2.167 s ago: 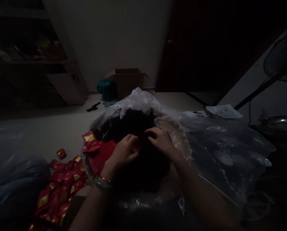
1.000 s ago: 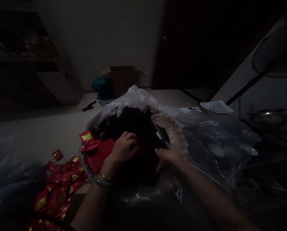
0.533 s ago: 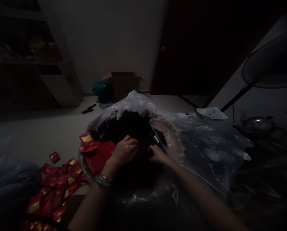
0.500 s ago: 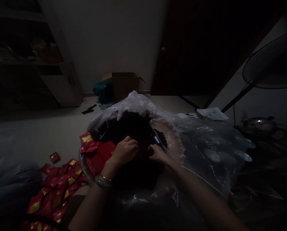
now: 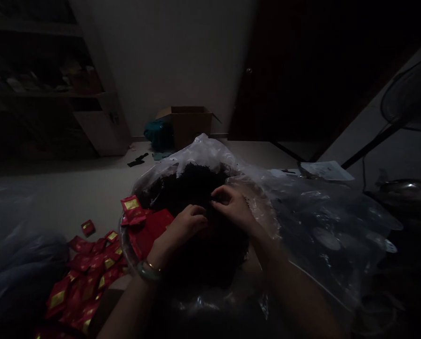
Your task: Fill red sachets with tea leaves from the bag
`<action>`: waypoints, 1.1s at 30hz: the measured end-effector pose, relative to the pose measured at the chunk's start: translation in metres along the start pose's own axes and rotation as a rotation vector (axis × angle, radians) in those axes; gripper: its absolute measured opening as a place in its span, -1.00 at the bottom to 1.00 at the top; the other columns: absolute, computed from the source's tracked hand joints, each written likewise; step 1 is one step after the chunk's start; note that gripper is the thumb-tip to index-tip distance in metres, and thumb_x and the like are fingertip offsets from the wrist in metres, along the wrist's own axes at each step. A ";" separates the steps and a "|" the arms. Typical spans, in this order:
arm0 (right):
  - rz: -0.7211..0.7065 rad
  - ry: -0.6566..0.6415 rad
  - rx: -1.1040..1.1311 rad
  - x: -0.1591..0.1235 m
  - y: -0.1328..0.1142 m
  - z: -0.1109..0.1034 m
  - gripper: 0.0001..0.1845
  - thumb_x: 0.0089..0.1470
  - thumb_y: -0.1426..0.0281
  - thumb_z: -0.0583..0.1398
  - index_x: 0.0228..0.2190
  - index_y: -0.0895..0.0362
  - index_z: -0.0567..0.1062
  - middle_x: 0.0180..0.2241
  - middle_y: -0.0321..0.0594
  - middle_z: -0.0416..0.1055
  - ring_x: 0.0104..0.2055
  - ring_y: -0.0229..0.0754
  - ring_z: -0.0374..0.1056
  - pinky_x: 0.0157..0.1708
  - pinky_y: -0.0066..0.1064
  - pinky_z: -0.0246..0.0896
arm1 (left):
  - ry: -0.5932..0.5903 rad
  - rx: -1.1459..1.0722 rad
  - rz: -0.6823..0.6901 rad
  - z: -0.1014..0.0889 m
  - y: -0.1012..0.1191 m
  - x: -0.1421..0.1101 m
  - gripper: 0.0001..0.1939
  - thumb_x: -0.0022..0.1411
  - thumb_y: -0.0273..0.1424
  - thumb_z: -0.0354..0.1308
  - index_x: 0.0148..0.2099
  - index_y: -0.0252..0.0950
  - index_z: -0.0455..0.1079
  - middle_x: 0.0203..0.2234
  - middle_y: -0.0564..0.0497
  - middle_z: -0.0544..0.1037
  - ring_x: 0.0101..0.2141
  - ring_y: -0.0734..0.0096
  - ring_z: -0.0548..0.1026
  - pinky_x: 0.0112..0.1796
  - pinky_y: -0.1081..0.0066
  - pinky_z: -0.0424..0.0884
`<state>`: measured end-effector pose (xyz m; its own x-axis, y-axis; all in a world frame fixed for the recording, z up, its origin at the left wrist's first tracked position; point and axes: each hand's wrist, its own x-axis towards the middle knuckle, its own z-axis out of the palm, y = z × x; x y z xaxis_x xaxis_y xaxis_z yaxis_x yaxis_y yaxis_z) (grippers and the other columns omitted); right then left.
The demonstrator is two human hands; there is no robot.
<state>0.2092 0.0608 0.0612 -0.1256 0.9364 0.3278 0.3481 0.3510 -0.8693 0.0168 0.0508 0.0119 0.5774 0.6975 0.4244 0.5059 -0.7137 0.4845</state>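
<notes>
A heap of dark, loose tea-like leaves (image 5: 196,181) fills a round basket lined with clear plastic (image 5: 205,147). Over it, my left hand (image 5: 187,223) is closed, fingers curled round what looks like a small dark-red packet, mostly lost in shadow. My right hand (image 5: 231,207) is just beyond and to the right, thumb and forefinger pinched round a bit of the dark leaves. Flat red packets (image 5: 154,230) lie in the basket beside my left wrist. One plump red packet with a gold label (image 5: 133,209) rests on the left rim.
Several red-and-gold packets (image 5: 86,278) are piled at the lower left, with a single packet (image 5: 88,228) on the floor. Clear plastic sheeting (image 5: 323,221) spreads to the right. An open cardboard box (image 5: 192,127) stands by the wall, a fan (image 5: 408,99) at the right.
My right hand went down to a dark, white-labelled tool at the basket's right, then came away from it, up to the heap before my left hand. My left hand has turned slightly downward.
</notes>
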 end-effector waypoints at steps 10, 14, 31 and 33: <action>0.004 -0.014 -0.073 -0.007 -0.006 0.010 -0.93 -0.07 0.47 0.20 -0.45 0.12 0.50 -0.40 -0.28 0.50 -0.30 -0.20 0.40 -0.24 -0.37 0.26 | 0.054 -0.004 0.033 -0.005 0.002 0.001 -0.90 0.21 -0.50 0.15 -0.28 -0.27 0.50 -0.14 -0.09 0.48 -0.15 0.35 0.45 -0.15 0.35 0.44; 0.017 -0.142 -0.061 -0.007 -0.005 0.008 -0.90 -0.05 0.42 0.22 -0.39 0.12 0.53 -0.37 -0.26 0.53 -0.29 -0.18 0.43 -0.24 -0.36 0.29 | 0.082 -0.006 0.047 -0.006 0.003 0.001 -0.89 0.21 -0.52 0.14 -0.28 -0.27 0.49 -0.14 -0.07 0.50 -0.16 0.35 0.44 -0.15 0.35 0.44; -0.189 -0.432 -0.528 -0.012 -0.009 0.003 -0.81 -0.07 0.41 0.34 -0.31 0.07 0.56 -0.32 -0.21 0.53 -0.17 -0.09 0.31 -0.14 -0.23 0.20 | 0.199 0.031 0.066 -0.004 -0.003 0.001 -0.87 0.28 -0.43 0.09 -0.30 -0.27 0.46 -0.24 -0.05 0.47 -0.17 0.34 0.38 -0.17 0.32 0.42; -0.201 -0.460 -0.647 -0.011 -0.006 0.005 -0.85 -0.07 0.47 0.34 -0.35 0.10 0.56 -0.34 -0.19 0.52 -0.18 -0.07 0.28 -0.16 -0.22 0.17 | 0.238 0.010 0.029 -0.003 -0.002 0.001 -0.87 0.27 -0.45 0.08 -0.32 -0.29 0.43 -0.20 -0.07 0.44 -0.19 0.36 0.41 -0.18 0.32 0.43</action>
<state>0.2042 0.0489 0.0610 -0.5626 0.8134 0.1479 0.7279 0.5722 -0.3779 0.0146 0.0525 0.0136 0.4254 0.6712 0.6070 0.4979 -0.7337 0.4623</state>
